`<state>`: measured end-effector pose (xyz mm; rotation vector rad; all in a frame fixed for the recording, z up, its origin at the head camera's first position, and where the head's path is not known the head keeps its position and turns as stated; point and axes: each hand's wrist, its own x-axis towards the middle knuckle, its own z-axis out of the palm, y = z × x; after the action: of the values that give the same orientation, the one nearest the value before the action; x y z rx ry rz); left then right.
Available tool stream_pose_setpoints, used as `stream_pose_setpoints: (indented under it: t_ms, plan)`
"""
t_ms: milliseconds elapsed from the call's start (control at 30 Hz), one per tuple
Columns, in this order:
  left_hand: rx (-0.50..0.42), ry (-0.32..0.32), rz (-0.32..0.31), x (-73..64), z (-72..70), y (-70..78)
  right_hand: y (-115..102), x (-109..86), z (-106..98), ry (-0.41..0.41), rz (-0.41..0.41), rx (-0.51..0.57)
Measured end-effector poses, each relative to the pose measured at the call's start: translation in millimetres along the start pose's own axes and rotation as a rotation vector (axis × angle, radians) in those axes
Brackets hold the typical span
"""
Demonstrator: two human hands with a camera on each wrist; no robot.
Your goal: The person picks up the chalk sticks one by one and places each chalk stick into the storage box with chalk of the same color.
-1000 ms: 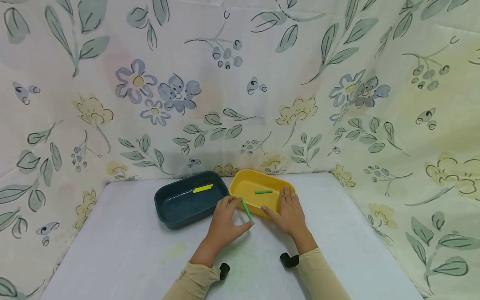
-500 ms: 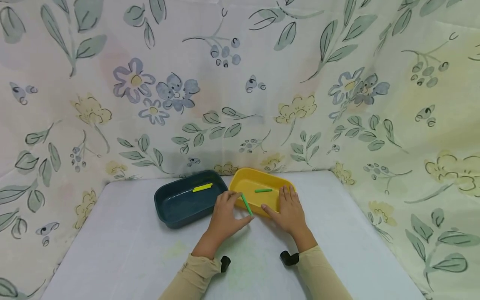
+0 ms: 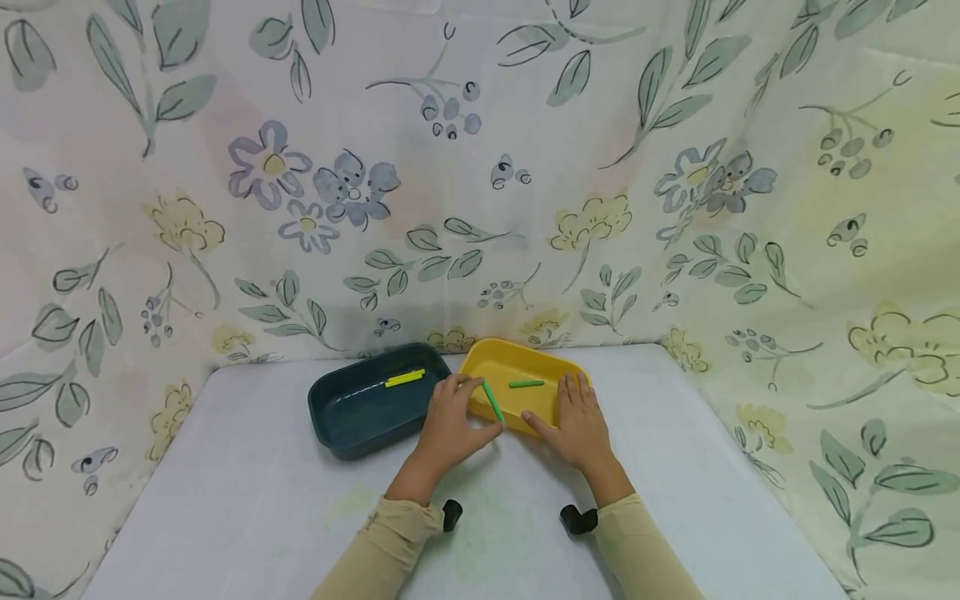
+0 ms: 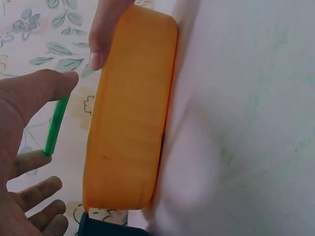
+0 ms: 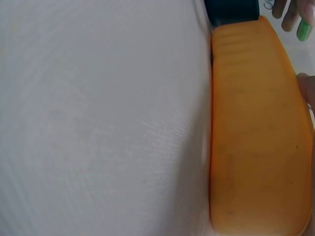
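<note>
My left hand [image 3: 450,425] pinches a slim green stick [image 3: 492,402] by its two ends, between thumb and index finger, close over the front rim of a yellow tray [image 3: 487,367]. In the left wrist view the green stick [image 4: 56,125] spans from thumb to index fingertip, with the other fingers loosely bent. My right hand [image 3: 581,425] rests on the yellow tray's right end, its fingers straight and its thumb at the front rim. Inside that tray lies another green stick [image 3: 527,384]. The right wrist view shows mostly the outer wall of the yellow tray [image 5: 261,132].
Left of the yellow tray stands a dark teal tray [image 3: 352,425], corner near corner, with yellow sticks [image 3: 405,378] in it. Both are on a white-covered table [image 3: 247,483] with faint green and yellow smudges. A floral cloth [image 3: 450,192] hangs behind.
My left hand has moved a little forward with the green stick, over the yellow tray's front rim. The right hand and both trays stay in place.
</note>
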<state>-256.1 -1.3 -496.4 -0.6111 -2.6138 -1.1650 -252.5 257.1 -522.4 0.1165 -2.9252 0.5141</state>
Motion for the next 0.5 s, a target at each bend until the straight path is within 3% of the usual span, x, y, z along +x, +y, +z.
stream_pose_setpoints:
  t_ms: [500]
  plan:
    - [0.016,-0.03,-0.05,8.8,4.3,-4.7,1.5,-0.6,3.1,0.018,-0.002,-0.001]
